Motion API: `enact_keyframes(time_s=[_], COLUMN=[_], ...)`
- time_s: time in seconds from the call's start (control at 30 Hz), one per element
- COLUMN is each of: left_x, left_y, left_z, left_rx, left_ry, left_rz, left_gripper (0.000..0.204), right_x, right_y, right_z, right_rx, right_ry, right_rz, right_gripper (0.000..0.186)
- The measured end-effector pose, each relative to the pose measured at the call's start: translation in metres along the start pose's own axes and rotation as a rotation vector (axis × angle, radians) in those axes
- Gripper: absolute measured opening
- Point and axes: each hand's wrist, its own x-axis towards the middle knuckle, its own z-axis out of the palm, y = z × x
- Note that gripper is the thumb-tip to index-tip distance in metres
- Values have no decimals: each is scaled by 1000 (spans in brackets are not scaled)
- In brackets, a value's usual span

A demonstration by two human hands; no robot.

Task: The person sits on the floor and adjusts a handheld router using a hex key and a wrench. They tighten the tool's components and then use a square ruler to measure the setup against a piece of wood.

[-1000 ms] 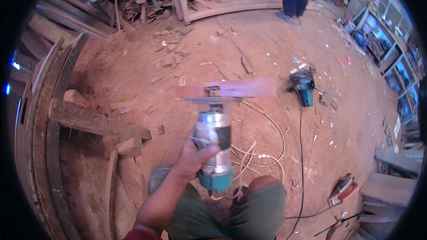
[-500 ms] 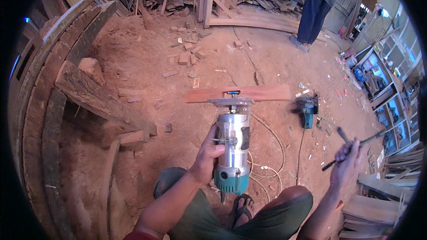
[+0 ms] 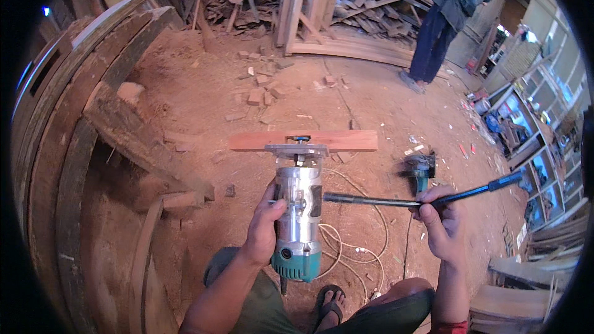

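- Two hands were busy over the dirt floor (image 3: 204, 117); a red wooden board (image 3: 303, 140) ran left-right beyond them, a cable (image 3: 352, 241) looped below.
- Trim router (image 3: 299, 210) was held with its long axis running away from the person, base plate at the far end against the board, teal cap nearest the body.
- Left hand (image 3: 263, 226) was wrapped closed around the router's silver body from its left side.
- Right hand (image 3: 440, 222) was closed on a dark wrench (image 3: 421, 199), lying crosswise; its free tip was just right of the router body, apparently not quite touching.
- Angle grinder (image 3: 419, 167) lay on the floor beyond the right hand.
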Motion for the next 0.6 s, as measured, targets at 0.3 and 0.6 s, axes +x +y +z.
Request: enact_keyframes(time_s=[0.3,0.6], left_x=[-4,-9], left_y=[-2,-4], left_z=[4,3], left_rx=[39,83], left_ry=[20,-20], left_rz=[2,-41], left_gripper=[64,64], right_x=[-13,-15], right_y=[1,16], right_z=[16,9], right_rx=[-194,-159], right_ry=[-82,-65], right_rz=[-142,-213], right_gripper=[19,17])
